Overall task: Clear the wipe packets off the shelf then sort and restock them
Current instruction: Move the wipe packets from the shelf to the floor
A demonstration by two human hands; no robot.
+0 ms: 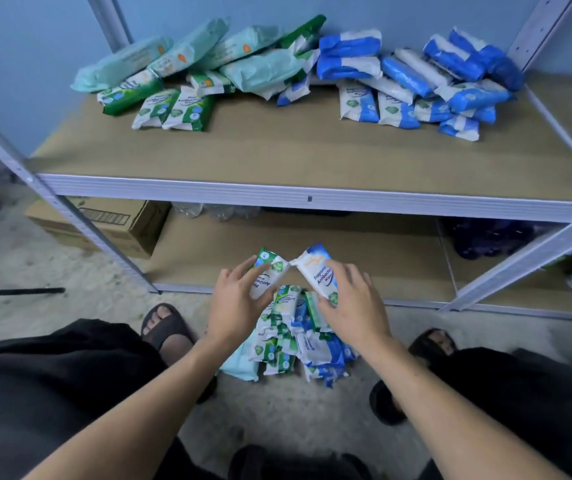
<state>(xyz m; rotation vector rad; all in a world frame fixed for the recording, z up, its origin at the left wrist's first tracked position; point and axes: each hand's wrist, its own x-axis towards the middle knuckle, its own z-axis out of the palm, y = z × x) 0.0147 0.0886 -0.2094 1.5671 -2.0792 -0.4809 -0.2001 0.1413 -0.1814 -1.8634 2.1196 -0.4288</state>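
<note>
Storeroom: metal shelving (pixel 312 197), stocked wipe packets (pixel 416 81), cardboard carton (pixel 118 223)

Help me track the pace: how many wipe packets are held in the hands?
2: a green packet in the left hand, a blue packet in the right hand. Palms may hide others.

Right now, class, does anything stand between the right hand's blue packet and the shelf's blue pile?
Nothing visible does. The right hand grips the blue packet out in front of the shelf, and bare board fronts the blue pile.
</note>
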